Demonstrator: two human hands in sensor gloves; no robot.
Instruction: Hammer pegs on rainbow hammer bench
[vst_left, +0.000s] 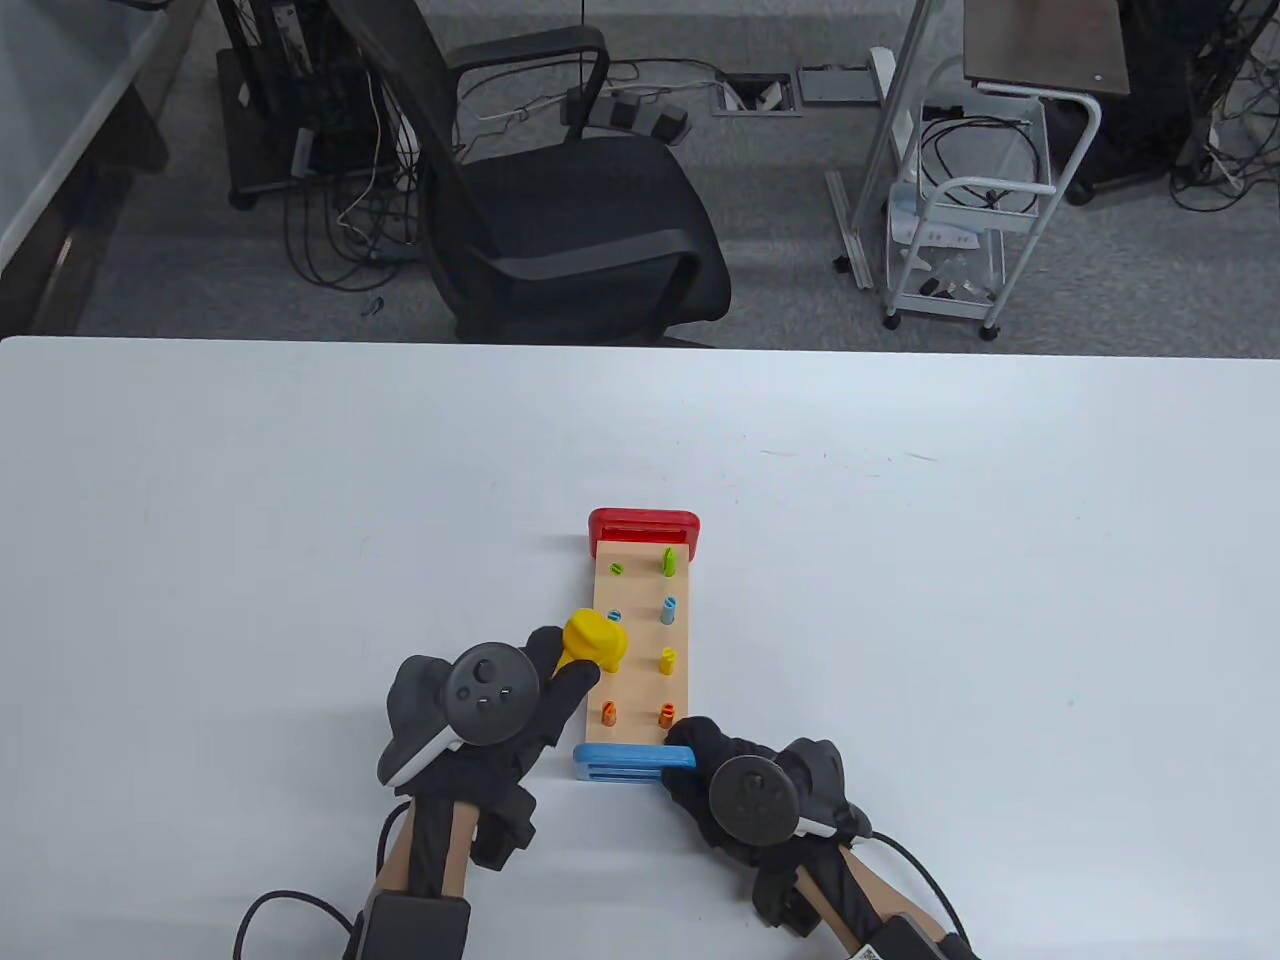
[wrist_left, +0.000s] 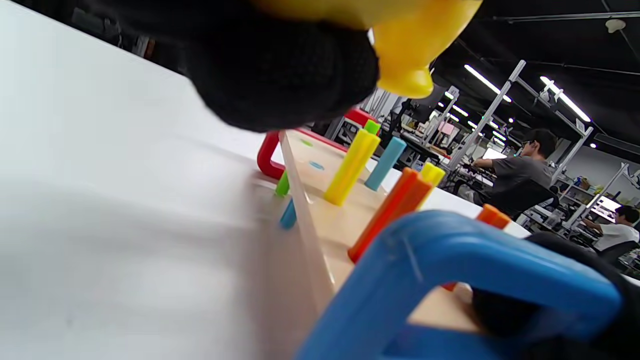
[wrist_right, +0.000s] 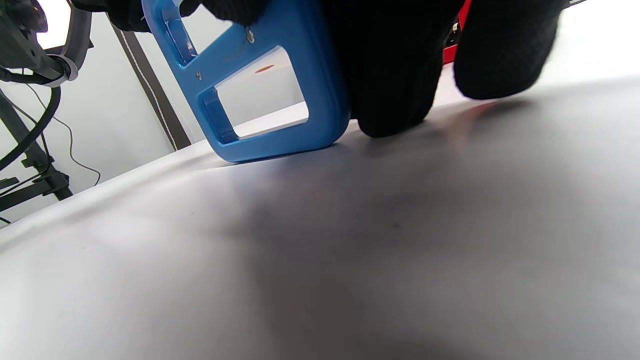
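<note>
The rainbow hammer bench (vst_left: 640, 650) lies on the white table, red end (vst_left: 643, 524) far, blue end (vst_left: 630, 762) near. Green, blue, yellow and orange pegs stand in two rows; the left green (vst_left: 616, 568) and left blue (vst_left: 614, 616) pegs sit flush. My left hand (vst_left: 520, 690) holds the yellow hammer (vst_left: 594, 640), its head over the bench's left row near the left yellow peg. In the left wrist view the hammer head (wrist_left: 405, 45) hangs above the pegs (wrist_left: 350, 165). My right hand (vst_left: 715, 760) grips the blue end (wrist_right: 260, 90) at its right corner.
A black office chair (vst_left: 560, 200) stands beyond the table's far edge, with a white wire cart (vst_left: 960, 220) to the right. Bare white tabletop (vst_left: 300, 520) surrounds the bench on all sides.
</note>
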